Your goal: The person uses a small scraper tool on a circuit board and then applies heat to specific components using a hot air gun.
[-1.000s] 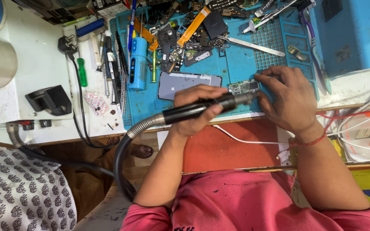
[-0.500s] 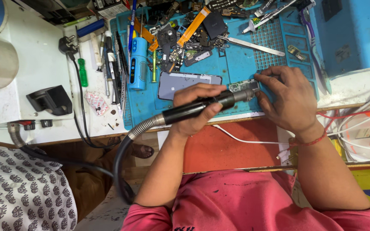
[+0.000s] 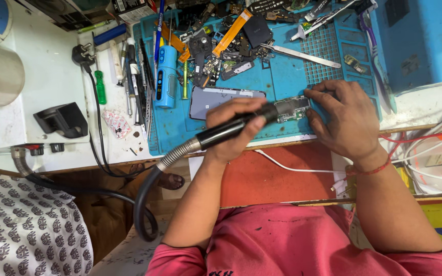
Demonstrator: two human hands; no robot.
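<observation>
Near the front edge of the blue work mat point(image 3: 287, 76), I see my left hand point(image 3: 236, 128) wrapped tight around the black hot-air handpiece point(image 3: 231, 130), fingers fully closed on its barrel, with the nozzle end pointing right onto the small green circuit board point(image 3: 292, 108). My right hand point(image 3: 346, 120) lies flat beside it, fingertips point(image 3: 313, 93) pressing on the board's right end; it pins the board rather than grasps it, the fingers spread and only lightly curled.

The board sits on the mat's lower middle, close to the mat's near edge and the table lip. Just left of it, touching or nearly so, lies a grey phone back panel point(image 3: 216, 99). Open mat shows only in a narrow strip below the panel and in the gridded patch point(image 3: 323, 48) above my right hand.

Above the board the mat is crowded: orange flex strips point(image 3: 231, 33), dark loose parts point(image 3: 205, 53), and metal tweezers point(image 3: 303, 56) lying slantwise. To the left stand a blue cylinder tool point(image 3: 166, 76), a row of screwdrivers point(image 3: 131, 76) and a green-handled driver point(image 3: 100, 87). The handpiece's ribbed hose point(image 3: 149, 189) drops off the table edge and loops under it. A black holder point(image 3: 60, 120) sits on the white bench point(image 3: 52, 56) well to the left, and white cables point(image 3: 436, 153) crowd the right edge.
</observation>
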